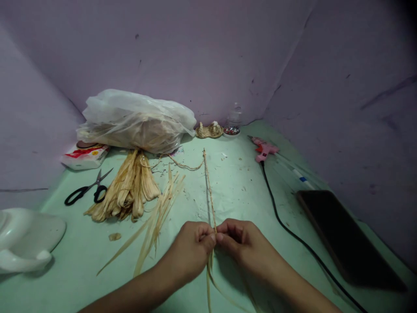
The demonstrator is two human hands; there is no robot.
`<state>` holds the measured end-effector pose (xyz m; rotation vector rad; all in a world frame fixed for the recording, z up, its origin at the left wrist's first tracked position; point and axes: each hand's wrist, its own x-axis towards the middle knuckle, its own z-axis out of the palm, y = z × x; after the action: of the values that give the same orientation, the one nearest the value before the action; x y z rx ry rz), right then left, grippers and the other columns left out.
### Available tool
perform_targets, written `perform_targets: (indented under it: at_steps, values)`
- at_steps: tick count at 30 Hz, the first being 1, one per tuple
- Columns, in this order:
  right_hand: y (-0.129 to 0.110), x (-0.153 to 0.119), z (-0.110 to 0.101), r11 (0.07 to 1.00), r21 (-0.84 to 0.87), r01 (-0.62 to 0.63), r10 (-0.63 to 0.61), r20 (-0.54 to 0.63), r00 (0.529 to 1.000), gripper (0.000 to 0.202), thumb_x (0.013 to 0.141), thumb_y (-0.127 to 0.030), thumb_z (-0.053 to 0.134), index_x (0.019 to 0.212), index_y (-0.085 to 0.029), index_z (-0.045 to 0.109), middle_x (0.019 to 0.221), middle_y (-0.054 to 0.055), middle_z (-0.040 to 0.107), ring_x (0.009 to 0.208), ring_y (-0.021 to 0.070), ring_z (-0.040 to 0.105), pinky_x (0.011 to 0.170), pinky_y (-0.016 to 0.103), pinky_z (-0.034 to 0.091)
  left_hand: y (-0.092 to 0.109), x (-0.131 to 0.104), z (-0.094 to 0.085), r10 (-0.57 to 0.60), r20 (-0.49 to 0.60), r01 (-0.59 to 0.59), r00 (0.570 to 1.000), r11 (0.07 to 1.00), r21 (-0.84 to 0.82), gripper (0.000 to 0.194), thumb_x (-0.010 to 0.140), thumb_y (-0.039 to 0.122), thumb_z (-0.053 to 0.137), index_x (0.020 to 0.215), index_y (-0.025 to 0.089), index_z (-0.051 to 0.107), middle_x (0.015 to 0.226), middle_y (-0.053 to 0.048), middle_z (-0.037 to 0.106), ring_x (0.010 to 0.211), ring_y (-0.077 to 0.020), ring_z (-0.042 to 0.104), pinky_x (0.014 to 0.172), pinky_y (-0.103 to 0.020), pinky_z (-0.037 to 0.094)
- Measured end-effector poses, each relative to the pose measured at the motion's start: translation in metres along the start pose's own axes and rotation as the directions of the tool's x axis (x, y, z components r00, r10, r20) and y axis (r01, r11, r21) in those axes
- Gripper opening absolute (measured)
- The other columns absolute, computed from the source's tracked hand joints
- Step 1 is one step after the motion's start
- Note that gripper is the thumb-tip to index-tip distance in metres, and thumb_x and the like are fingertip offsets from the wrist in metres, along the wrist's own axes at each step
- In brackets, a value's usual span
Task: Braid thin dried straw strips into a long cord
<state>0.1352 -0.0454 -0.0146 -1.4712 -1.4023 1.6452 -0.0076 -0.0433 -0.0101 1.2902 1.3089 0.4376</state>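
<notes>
Left hand (194, 248) and right hand (245, 244) pinch the twisted cord (211, 196) close together; should either grip slacken, the loose strands (209, 270) trailing below could splay and loosen it.

At the lower centre, the fingertips of the left hand (195, 245) and right hand (249, 243) hide part of the twisted cord (210, 191); the strands (209, 282) below run off the bottom edge, as do the 2 forearms (140, 289). The left edge cuts the white object (31, 230). Cloudy plastic bag (140, 115) film blurs its contents, upper left.
</notes>
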Motion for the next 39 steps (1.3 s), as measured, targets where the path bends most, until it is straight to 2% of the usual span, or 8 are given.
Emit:
perform_targets:
  at_steps: [15,21,25,28,32,34,37,39]
  values:
    - [-0.010,0.000,0.001,0.962,0.201,-0.186,0.185,0.023,0.982,0.019,0.065,-0.028,0.059,0.059,-0.014,0.048,0.047,-0.004,0.046,0.035,0.0017,0.025,0.035,0.018,0.016,0.018,-0.027,-0.003,0.186,-0.111,-0.038,0.976,0.651,0.758,0.028,0.079,0.028,0.031,0.072,0.018,0.057,0.064,-0.005,0.060,0.056,-0.0156,0.052,0.053,-0.026,0.030]
    - [-0.009,-0.003,0.001,0.935,0.311,-0.171,0.160,0.060,0.985,0.021,0.067,-0.030,0.060,0.059,-0.015,0.049,0.038,-0.010,0.031,0.033,0.0020,0.020,0.033,0.018,0.013,0.011,-0.034,0.012,0.267,0.046,-0.167,0.963,0.452,0.876,0.019,0.070,0.018,0.041,0.079,0.015,0.058,0.064,-0.010,0.060,0.054,-0.0209,0.055,0.047,-0.027,0.031]
    - [-0.008,-0.003,0.002,0.913,0.370,-0.173,0.151,0.086,0.985,0.018,0.068,-0.029,0.059,0.064,-0.014,0.049,0.050,-0.004,0.051,0.034,0.0007,0.023,0.034,0.018,0.012,-0.002,-0.035,0.026,0.419,0.190,-0.335,0.888,0.305,0.892,0.022,0.067,0.013,0.042,0.079,0.013,0.061,0.058,-0.011,0.059,0.048,-0.0197,0.054,0.040,-0.025,0.028]
    - [-0.010,-0.004,0.001,0.914,0.359,-0.188,0.166,0.092,0.982,0.014,0.067,-0.024,0.057,0.065,-0.013,0.049,0.055,-0.002,0.054,0.034,0.0002,0.024,0.035,0.018,0.012,-0.003,-0.038,0.026,0.425,0.201,-0.377,0.883,0.384,0.843,0.016,0.069,0.017,0.046,0.069,0.014,0.062,0.054,-0.009,0.058,0.044,-0.0164,0.051,0.039,-0.024,0.027]
    - [-0.014,-0.005,-0.002,0.899,0.377,-0.223,0.185,0.133,0.974,0.013,0.065,-0.022,0.058,0.065,-0.013,0.048,0.050,-0.005,0.048,0.035,0.0003,0.024,0.035,0.017,0.012,0.014,-0.034,0.005,0.337,-0.077,-0.247,0.938,0.808,0.535,0.024,0.075,0.031,0.044,0.070,0.016,0.062,0.059,-0.006,0.059,0.048,-0.0116,0.049,0.045,-0.022,0.033]
    - [-0.016,-0.005,-0.003,0.896,0.382,-0.228,0.177,0.165,0.970,0.013,0.065,-0.021,0.058,0.064,-0.013,0.047,0.051,-0.005,0.048,0.035,0.0002,0.023,0.035,0.017,0.013,0.023,-0.026,-0.007,0.098,-0.219,-0.046,0.971,0.972,0.231,0.029,0.075,0.035,0.044,0.090,0.015,0.060,0.052,-0.002,0.055,0.042,-0.0104,0.047,0.042,-0.021,0.033]
    - [-0.016,-0.004,-0.004,0.903,0.371,-0.218,0.162,0.175,0.971,0.013,0.065,-0.021,0.058,0.064,-0.014,0.048,0.052,-0.005,0.049,0.035,0.0003,0.023,0.035,0.017,0.013,0.029,-0.013,-0.015,-0.240,-0.022,0.232,0.971,0.954,-0.188,0.044,0.072,0.032,0.046,0.110,0.010,0.049,0.042,0.003,0.048,0.032,-0.0102,0.041,0.032,-0.020,0.029]
    - [-0.014,-0.003,-0.004,0.911,0.359,-0.203,0.150,0.169,0.974,0.013,0.065,-0.022,0.058,0.065,-0.014,0.048,0.052,-0.005,0.049,0.035,0.0006,0.023,0.035,0.017,0.013,0.029,-0.008,-0.014,-0.243,0.124,0.271,0.962,0.904,-0.330,0.036,0.068,0.027,0.048,0.098,0.008,0.054,0.045,0.002,0.049,0.032,-0.0086,0.041,0.030,-0.018,0.028]
